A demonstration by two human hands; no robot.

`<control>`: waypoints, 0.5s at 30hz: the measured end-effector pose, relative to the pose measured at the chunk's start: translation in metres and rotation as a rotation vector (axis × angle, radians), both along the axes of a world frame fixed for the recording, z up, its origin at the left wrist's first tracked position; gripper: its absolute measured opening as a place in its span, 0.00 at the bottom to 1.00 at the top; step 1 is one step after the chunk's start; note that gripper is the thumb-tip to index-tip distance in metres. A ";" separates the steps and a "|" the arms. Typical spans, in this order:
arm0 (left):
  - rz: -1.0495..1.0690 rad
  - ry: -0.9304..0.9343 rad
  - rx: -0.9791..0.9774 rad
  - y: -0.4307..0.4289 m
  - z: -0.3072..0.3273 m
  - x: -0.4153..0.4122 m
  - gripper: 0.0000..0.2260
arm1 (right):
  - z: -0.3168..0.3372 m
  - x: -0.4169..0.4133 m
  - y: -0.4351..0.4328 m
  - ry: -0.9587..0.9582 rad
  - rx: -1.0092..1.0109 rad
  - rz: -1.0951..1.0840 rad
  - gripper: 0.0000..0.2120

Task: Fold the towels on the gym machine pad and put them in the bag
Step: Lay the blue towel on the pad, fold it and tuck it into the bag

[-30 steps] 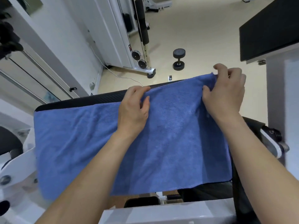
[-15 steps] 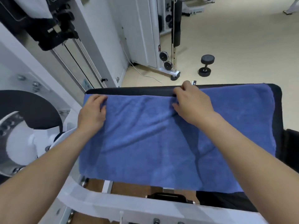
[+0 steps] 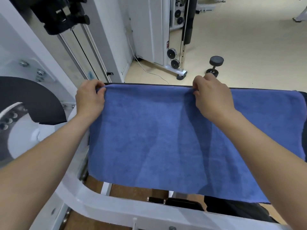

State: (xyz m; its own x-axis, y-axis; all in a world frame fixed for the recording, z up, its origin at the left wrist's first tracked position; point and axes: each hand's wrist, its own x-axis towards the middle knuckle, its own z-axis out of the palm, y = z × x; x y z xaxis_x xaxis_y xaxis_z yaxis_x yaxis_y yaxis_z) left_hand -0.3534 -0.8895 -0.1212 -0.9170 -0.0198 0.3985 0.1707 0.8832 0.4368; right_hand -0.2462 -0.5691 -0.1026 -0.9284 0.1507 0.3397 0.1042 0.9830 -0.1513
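A blue towel [image 3: 166, 138] lies spread over the black gym machine pad [image 3: 303, 97], its near edge hanging past the pad's front. My left hand [image 3: 90, 98] pinches the towel's far left corner, fingers curled round the edge. My right hand [image 3: 212, 95] pinches the far edge near its middle. The towel's right part stays flat on the pad beyond my right hand. No bag is in view.
The white machine frame [image 3: 99, 203] curves below the towel, and a black round guard [image 3: 33, 100] sits at the left. A weight stack with cables [image 3: 63, 14] rises at the upper left. A black dumbbell [image 3: 215, 65] and a cable tower base [image 3: 176, 63] stand on the beige floor.
My left hand slid from the towel's middle to its far left corner. My right hand moved from the right corner to mid edge. Both now pinch the far edge.
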 end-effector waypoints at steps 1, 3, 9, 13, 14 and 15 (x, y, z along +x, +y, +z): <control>0.027 0.017 0.016 -0.001 0.002 -0.003 0.07 | -0.004 -0.002 -0.002 0.049 -0.031 0.008 0.08; 0.054 0.029 0.030 0.000 0.004 -0.009 0.07 | -0.017 -0.006 0.000 0.152 -0.115 0.024 0.12; -0.034 0.056 0.020 0.007 -0.003 0.002 0.16 | -0.052 -0.001 0.008 0.204 0.002 0.104 0.19; -0.265 0.021 -0.236 0.034 -0.037 0.056 0.21 | -0.054 -0.001 0.007 0.188 0.041 0.101 0.19; -0.245 -0.022 -0.295 0.041 -0.046 0.067 0.22 | -0.054 -0.002 0.008 0.183 0.035 0.104 0.19; -0.209 -0.059 -0.326 0.047 -0.052 0.073 0.23 | -0.054 -0.002 0.008 0.172 0.022 0.111 0.19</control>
State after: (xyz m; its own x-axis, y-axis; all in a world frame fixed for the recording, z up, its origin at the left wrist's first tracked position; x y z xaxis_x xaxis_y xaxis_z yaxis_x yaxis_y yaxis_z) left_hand -0.2803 -0.8427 -0.1734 -0.9094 0.2884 0.2998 0.3443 0.9262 0.1534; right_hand -0.2484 -0.5607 -0.1566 -0.8668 0.0414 0.4969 -0.0305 0.9903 -0.1358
